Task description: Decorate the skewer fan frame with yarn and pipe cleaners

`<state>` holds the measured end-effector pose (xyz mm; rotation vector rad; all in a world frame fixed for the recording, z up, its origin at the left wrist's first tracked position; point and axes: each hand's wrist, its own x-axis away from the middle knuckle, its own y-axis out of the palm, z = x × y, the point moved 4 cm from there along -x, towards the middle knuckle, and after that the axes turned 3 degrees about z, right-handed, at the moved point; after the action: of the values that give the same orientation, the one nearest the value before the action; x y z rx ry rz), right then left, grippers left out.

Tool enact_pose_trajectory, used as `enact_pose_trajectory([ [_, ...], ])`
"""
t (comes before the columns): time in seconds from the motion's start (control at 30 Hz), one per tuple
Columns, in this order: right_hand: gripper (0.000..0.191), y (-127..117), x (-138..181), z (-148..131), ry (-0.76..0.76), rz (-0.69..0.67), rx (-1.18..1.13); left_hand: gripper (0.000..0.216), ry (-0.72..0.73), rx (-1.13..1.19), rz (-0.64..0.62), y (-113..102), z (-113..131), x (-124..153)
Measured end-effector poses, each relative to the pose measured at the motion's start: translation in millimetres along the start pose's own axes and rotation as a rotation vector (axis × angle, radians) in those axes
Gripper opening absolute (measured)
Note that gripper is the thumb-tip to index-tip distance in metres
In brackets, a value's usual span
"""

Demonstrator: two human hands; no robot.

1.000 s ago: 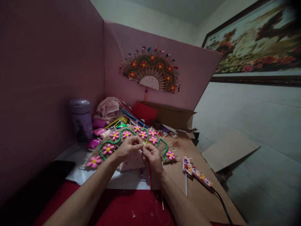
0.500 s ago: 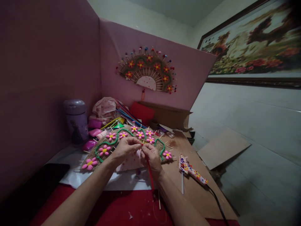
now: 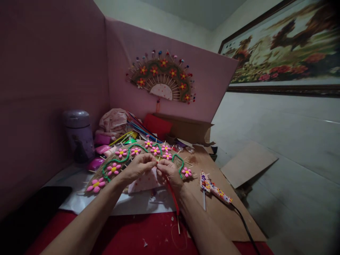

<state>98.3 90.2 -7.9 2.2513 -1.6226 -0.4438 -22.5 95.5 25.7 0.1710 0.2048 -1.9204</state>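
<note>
My left hand (image 3: 140, 168) and my right hand (image 3: 170, 170) meet fingertip to fingertip, both pinching. Between them is the end of a red pipe cleaner (image 3: 173, 195), whose length hangs below my right hand. A pale stick tip pokes up just above the fingers; I cannot tell whether it is held or belongs to the fan behind. Behind my hands lies a twine-covered fan (image 3: 124, 161) with pink clay flowers (image 3: 113, 169) and a wavy green cord (image 3: 107, 166). My forearms and hands hide part of its lower middle.
To the right, a flower-patterned glue gun (image 3: 216, 190) lies on cardboard (image 3: 228, 221), its black cable running forward. A purple tumbler (image 3: 79, 138) stands left, near a dark flat object (image 3: 47, 198). Another decorated fan (image 3: 162, 81) hangs on the pink panel (image 3: 207, 74).
The view has shifted slightly, so the scene sits a little further left. Both hands stay pinched together; the hanging part of the red pipe cleaner has swung to the right.
</note>
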Motion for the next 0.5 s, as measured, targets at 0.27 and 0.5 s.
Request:
enact_pose_trajectory([
  [0.27,0.03,-6,-2,5,0.107,0.077,0.3,0.007,0.177,-0.503,-0.009,0,-1,-1],
  [0.5,0.023,-12,6,-4,0.213,0.043,0.366,0.012,0.272,-0.768,0.017,9,-6,4],
])
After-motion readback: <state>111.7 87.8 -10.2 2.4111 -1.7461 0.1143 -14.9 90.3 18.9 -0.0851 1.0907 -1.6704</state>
